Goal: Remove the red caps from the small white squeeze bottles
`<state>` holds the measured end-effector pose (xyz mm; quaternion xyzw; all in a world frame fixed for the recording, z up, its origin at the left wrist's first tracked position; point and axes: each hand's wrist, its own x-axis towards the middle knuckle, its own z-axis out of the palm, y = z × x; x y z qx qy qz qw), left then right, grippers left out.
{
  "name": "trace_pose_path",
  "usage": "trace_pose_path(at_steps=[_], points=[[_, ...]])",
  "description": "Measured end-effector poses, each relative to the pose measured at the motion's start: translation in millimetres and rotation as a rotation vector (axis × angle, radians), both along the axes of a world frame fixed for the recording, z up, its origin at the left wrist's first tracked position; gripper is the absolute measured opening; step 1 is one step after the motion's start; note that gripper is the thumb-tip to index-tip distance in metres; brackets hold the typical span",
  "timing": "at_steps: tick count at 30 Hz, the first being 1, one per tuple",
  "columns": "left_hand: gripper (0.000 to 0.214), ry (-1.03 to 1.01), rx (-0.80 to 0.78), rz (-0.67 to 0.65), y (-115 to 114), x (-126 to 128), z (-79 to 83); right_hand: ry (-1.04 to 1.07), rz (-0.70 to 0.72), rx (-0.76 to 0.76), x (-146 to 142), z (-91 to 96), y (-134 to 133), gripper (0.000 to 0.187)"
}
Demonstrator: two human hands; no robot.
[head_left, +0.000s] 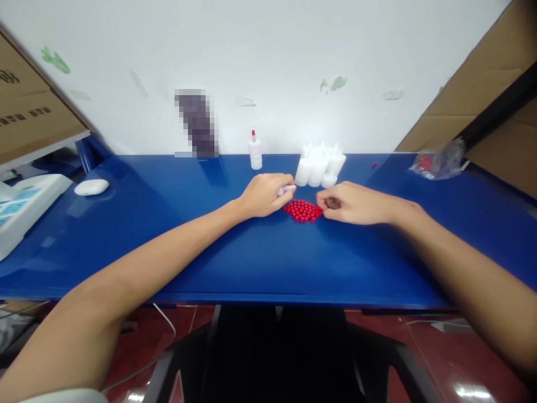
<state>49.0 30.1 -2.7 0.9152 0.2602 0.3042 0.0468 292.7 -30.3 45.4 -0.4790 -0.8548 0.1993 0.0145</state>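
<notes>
A heap of several small red caps (302, 210) lies on the blue table (251, 257) between my hands. My left hand (265, 193) is closed around a small white bottle (287, 189), whose tip pokes out toward the heap. My right hand (351, 202) rests just right of the heap with its fingers curled in a pinch at the edge of the red caps; what it pinches is too small to make out. Behind the heap stands a cluster of several white bottles (319, 164) without caps.
One white bottle with a red cap (254, 151) stands at the back. A white oval object (91, 187) and a white device (25, 207) lie at the left. A clear bag with red pieces (438, 161) sits at the right. Cardboard boxes (29, 106) flank both sides.
</notes>
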Motion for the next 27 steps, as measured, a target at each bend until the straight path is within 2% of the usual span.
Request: trace_pose_path(at_steps=[18, 27], points=[[0.029, 0.023, 0.008, 0.011, 1.0, 0.3, -0.6, 0.001, 0.001, 0.007, -3.0, 1.3, -1.7, 0.016], [0.028, 0.021, 0.007, 0.006, 0.7, 0.2, -0.5, 0.009, 0.003, 0.020, -2.2, -1.8, 1.0, 0.007]])
